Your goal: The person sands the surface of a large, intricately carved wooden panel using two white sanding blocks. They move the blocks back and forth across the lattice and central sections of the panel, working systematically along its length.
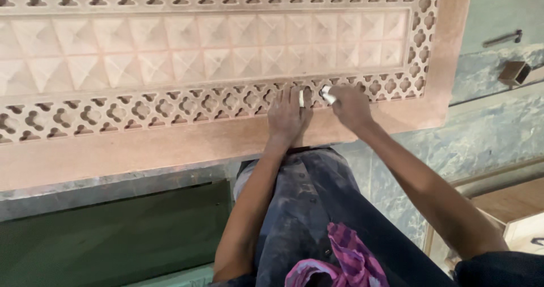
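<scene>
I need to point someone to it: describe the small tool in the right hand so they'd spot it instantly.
Start at the big carved panel; follow its lower lattice border rightwards. There the right hand grips a small whitish tool, the only pale object on the reddish surface.

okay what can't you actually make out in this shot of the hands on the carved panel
- Small pale tool, head view: mostly hidden inside the right hand; its kind is unclear.
- Lattice cut-outs under the left hand: covered by the palm.
- Carved panel: cut off by the top and left edges.
- Dark metal piece on the floor: too small to identify.
</scene>
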